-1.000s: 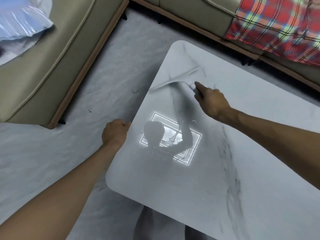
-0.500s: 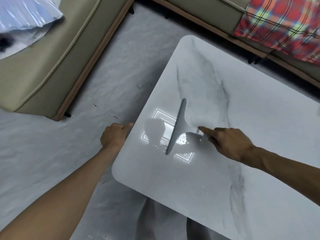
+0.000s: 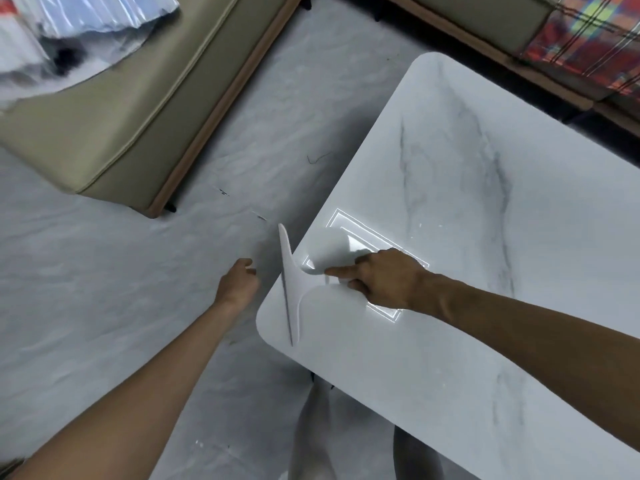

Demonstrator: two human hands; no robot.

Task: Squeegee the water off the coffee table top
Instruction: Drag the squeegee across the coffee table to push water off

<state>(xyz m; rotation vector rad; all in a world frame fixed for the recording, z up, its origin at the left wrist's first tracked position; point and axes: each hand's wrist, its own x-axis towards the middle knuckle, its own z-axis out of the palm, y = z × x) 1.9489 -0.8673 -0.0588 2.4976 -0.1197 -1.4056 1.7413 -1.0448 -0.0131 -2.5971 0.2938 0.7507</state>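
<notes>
Trainee: Squeegee (image 3: 292,289) pos?
Coach: Blade's at the surface (image 3: 485,220) left edge, nr the near corner, top end overhanging the floor (image 3: 138,271). Right hand (image 3: 384,277) fingers (image 3: 341,270) curled round the handle, index straight along it.
Trainee: Left hand (image 3: 239,282)?
Coach: Off the edge, fingers loosely curled, holding nothing.
Trainee: Tip?
Coach: I'd carry the blade fully past the edge w/ even pressure, so water drops off.

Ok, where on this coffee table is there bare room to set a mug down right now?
The far half of the coffee table top toward the plaid blanket is bare, as is the stretch nearer than the right forearm. Crowded: the left edge, where the right hand holds the squeegee.
</notes>
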